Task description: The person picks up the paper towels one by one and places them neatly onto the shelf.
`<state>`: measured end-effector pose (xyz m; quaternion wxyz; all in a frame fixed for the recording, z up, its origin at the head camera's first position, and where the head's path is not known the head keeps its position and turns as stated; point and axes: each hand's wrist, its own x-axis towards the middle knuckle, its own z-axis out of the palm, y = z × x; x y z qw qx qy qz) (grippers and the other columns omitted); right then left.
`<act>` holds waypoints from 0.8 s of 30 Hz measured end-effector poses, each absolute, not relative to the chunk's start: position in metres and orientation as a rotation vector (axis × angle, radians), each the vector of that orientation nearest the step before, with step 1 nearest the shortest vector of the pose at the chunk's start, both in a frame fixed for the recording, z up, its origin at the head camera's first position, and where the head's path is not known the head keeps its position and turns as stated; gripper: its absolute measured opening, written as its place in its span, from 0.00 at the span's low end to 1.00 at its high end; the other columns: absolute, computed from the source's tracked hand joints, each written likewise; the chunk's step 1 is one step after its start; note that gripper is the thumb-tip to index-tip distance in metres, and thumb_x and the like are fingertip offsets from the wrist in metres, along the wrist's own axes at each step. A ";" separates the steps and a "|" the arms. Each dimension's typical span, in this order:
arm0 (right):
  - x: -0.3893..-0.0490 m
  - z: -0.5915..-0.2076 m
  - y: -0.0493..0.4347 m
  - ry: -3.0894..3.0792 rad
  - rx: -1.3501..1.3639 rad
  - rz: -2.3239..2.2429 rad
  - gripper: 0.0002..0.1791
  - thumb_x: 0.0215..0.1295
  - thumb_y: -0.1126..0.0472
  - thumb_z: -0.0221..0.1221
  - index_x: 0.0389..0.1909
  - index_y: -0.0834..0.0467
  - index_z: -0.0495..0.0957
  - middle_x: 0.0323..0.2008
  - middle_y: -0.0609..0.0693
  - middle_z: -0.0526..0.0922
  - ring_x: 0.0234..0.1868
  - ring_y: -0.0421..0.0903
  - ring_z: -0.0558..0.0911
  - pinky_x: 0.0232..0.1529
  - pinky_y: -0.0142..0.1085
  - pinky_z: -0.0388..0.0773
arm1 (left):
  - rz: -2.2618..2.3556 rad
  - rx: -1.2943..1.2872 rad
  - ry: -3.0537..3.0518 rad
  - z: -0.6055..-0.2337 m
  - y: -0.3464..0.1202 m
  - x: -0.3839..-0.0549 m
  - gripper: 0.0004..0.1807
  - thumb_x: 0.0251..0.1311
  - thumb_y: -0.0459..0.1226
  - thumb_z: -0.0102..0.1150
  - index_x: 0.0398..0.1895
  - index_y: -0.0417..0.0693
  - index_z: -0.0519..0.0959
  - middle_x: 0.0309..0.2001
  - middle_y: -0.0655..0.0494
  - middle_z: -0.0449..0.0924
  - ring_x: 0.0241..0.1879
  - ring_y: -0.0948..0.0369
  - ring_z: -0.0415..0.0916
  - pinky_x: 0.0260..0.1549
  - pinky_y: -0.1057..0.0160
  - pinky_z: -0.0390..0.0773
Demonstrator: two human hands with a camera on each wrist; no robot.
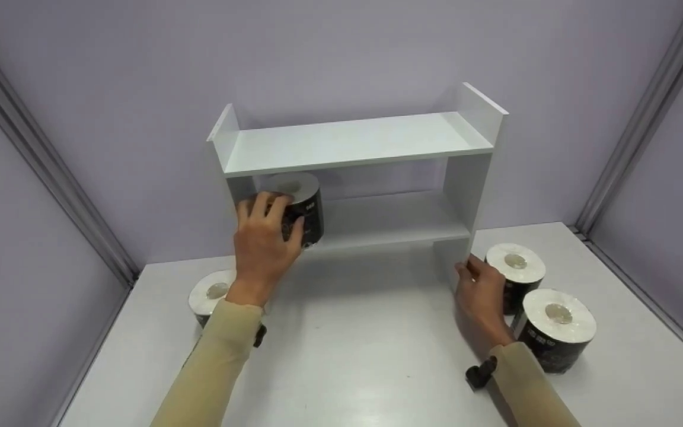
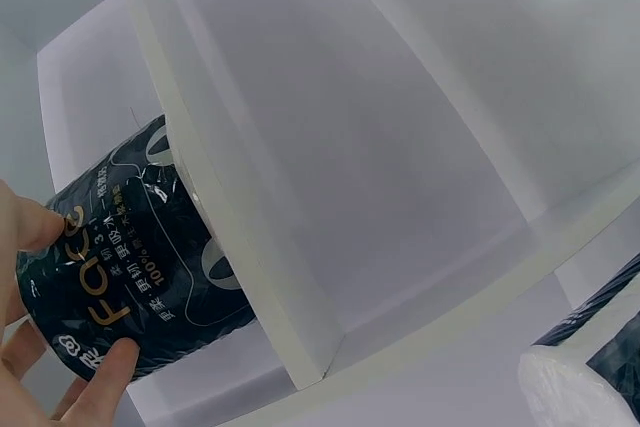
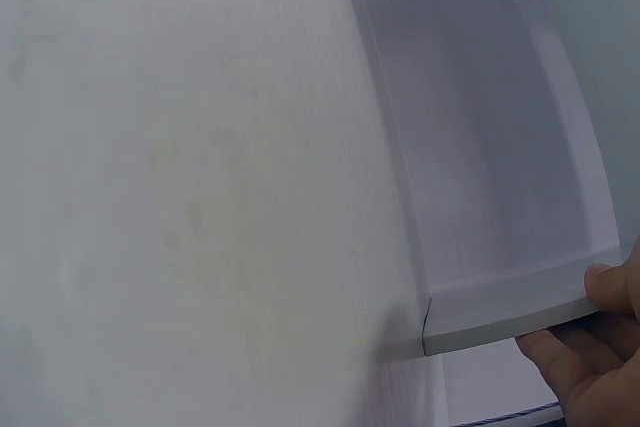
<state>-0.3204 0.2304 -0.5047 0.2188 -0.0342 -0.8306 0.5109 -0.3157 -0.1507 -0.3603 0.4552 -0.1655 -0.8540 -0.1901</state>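
"What stood largest before you?"

"The white table (image 1: 341, 379), and on it your white shelf unit (image 1: 356, 161), with an upper board (image 1: 353, 141) and a lower board (image 1: 401, 218)."

"And the rolls?"

"On the table, the front roll (image 1: 561, 350) and rear roll (image 1: 513, 267) stood to the unit's right; your left sleeve (image 1: 217, 362) partly hid the left roll (image 1: 203, 295). The held roll (image 1: 313, 216) was upright at the lower board's left end, near its front edge. Whether its base fully rested there, we couldn't tell."

"Your hands?"

"Your left hand (image 1: 264, 237) had its fingers and thumb curled round the held roll. Your right hand (image 1: 484, 293) pinched the right panel (image 1: 469, 190) low down, probably steadying the unit."

"How was this best done?"

"By holding the roll level, I judged, guiding it straight back without scraping the left panel (image 1: 229, 142), and letting go only once its base sat flat. Too hard a shove might have shifted the unit, so a firm right grip mattered."
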 end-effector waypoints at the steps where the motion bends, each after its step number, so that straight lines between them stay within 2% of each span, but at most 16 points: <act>1: -0.320 -0.505 0.231 -2.300 -0.095 1.413 0.21 0.82 0.64 0.56 0.71 0.63 0.78 0.63 0.67 0.84 0.65 0.61 0.84 0.63 0.53 0.84 | -0.473 -0.409 -2.105 -0.360 -0.150 -0.316 0.16 0.67 0.39 0.72 0.54 0.43 0.84 0.52 0.44 0.82 0.51 0.38 0.76 0.49 0.40 0.82; 9: -0.321 -0.504 0.233 -2.291 -0.058 1.327 0.18 0.80 0.67 0.57 0.65 0.65 0.82 0.57 0.67 0.87 0.61 0.61 0.86 0.61 0.53 0.84 | -0.489 -0.410 -2.084 -0.360 -0.147 -0.322 0.16 0.66 0.39 0.73 0.53 0.43 0.84 0.52 0.44 0.82 0.53 0.38 0.77 0.51 0.39 0.82; 13: -0.321 -0.504 0.233 -2.293 -0.045 1.328 0.18 0.80 0.67 0.56 0.65 0.65 0.82 0.58 0.67 0.87 0.61 0.61 0.86 0.61 0.54 0.83 | -0.491 -0.400 -2.088 -0.359 -0.146 -0.324 0.16 0.65 0.39 0.73 0.53 0.43 0.84 0.52 0.44 0.82 0.53 0.38 0.77 0.48 0.39 0.84; 20: -0.320 -0.503 0.233 -2.335 -0.065 1.360 0.21 0.82 0.64 0.55 0.71 0.64 0.77 0.62 0.67 0.85 0.64 0.61 0.84 0.63 0.54 0.83 | -0.488 -0.408 -2.094 -0.358 -0.147 -0.327 0.17 0.66 0.38 0.73 0.54 0.41 0.83 0.53 0.43 0.82 0.54 0.40 0.78 0.57 0.40 0.78; 24: -0.320 -0.503 0.233 -2.330 -0.061 1.346 0.21 0.82 0.64 0.56 0.71 0.64 0.77 0.61 0.66 0.85 0.64 0.61 0.85 0.64 0.54 0.83 | -0.488 -0.411 -2.083 -0.358 -0.146 -0.329 0.17 0.66 0.38 0.73 0.53 0.41 0.83 0.53 0.42 0.82 0.55 0.41 0.79 0.59 0.40 0.76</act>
